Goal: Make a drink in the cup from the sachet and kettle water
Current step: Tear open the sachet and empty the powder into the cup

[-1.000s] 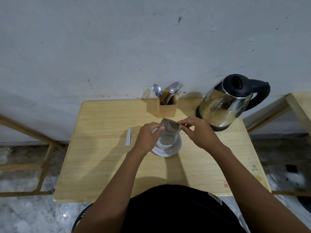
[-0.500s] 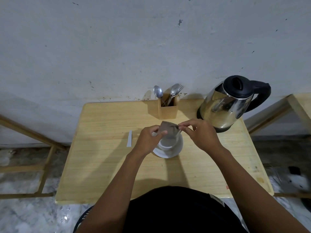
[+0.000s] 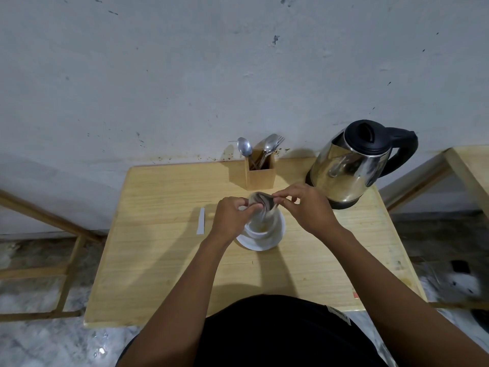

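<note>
at frame centre both hands pinch the sachet [image 3: 262, 203] directly over the cup [image 3: 260, 229]: left hand [image 3: 232, 217] holds its left edge, right hand [image 3: 304, 207] its top right, long axis tipped down into the cup. kettle [image 3: 352, 165] stands upper right, nearer the right hand. wooden table [image 3: 158, 247], grey wall behind.

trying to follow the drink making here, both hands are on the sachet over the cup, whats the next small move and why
Probably give the sachet a small shake or tap to finish emptying it. The left hand and right hand both pinch it, upended over the white cup on its saucer, and some powder seems to lie inside. The kettle stands untouched to the right.
</note>
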### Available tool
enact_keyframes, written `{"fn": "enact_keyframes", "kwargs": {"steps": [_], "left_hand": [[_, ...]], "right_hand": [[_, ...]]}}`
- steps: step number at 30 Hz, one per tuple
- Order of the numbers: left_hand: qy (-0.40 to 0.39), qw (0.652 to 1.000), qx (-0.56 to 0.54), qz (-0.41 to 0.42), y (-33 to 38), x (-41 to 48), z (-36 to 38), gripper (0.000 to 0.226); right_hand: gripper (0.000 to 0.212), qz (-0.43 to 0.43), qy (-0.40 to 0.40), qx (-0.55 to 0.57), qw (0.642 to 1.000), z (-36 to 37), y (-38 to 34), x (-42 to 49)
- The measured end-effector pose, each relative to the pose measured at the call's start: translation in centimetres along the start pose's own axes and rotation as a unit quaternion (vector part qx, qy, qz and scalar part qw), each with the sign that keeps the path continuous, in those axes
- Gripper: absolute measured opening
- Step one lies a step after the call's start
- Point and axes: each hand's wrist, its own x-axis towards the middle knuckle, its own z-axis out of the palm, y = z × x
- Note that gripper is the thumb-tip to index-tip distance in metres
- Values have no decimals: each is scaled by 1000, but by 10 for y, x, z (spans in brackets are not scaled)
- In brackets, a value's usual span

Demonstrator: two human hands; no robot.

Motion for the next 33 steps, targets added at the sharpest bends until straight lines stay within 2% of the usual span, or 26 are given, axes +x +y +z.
{"fn": "enact_keyframes", "kwargs": {"steps": [6,10,15,21,26,29,33], "left_hand": [[-16,999,-36,0,4,1,2,12],[-33,999,-7,-10,1,4,4,22],[-51,999,3,-19,2,7,3,20],[-25,1000,-3,-3,3,6,3,19],[-3,1000,-10,8,4,6,6,30],[-42,999,-31,7,4,6,6,20],[-76,995,-59,-12,4,4,6,29]], "right_hand": [[16,3,5,7,1000,0,1,-1],[12,-22,40,-2,999,0,-3,0],[12,-40,44,0,998,4,-4,1],[15,-46,37,4,998,7,-7,-2],[14,-43,37,-8,998,5,-9,-3],[13,-49,45,-10,998,3,-10,-3],[14,-53,43,-4,998,2,-13,-2]]}}
